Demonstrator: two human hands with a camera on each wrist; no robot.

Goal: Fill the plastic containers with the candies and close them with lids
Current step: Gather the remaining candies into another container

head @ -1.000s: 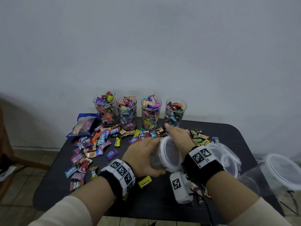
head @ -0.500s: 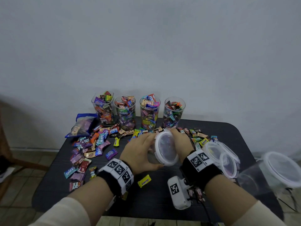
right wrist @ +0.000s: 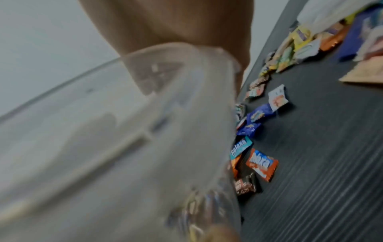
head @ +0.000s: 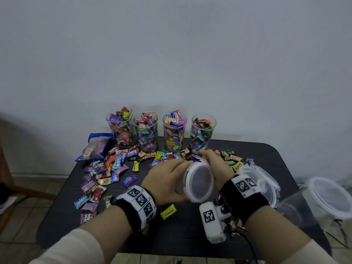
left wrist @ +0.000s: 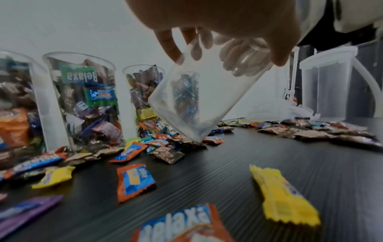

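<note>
An empty clear plastic container [head: 182,185] with a white-rimmed lid [head: 200,181] is held tilted over the table, lid end towards me. My left hand [head: 167,180] grips its body from the left. My right hand [head: 215,164] curls round the lid end from the right. In the left wrist view the container [left wrist: 203,98] touches the loose candies [left wrist: 165,144] with its lower corner, and the right hand's fingers [left wrist: 238,62] show through its wall. The right wrist view shows the container [right wrist: 145,131] as a blur. Several full, lidless containers [head: 145,130] stand in a row at the back.
Loose wrapped candies [head: 106,168] cover the left and back of the black table [head: 190,235]. A blue bag [head: 97,145] lies back left. Spare lids [head: 266,180] are stacked on the right. Another lidded container [head: 327,199] stands at the far right. A yellow candy [head: 168,211] lies near my left wrist.
Both hands keep hold of the lidded container. It has shifted only slightly above the candies, and nothing was let go.
</note>
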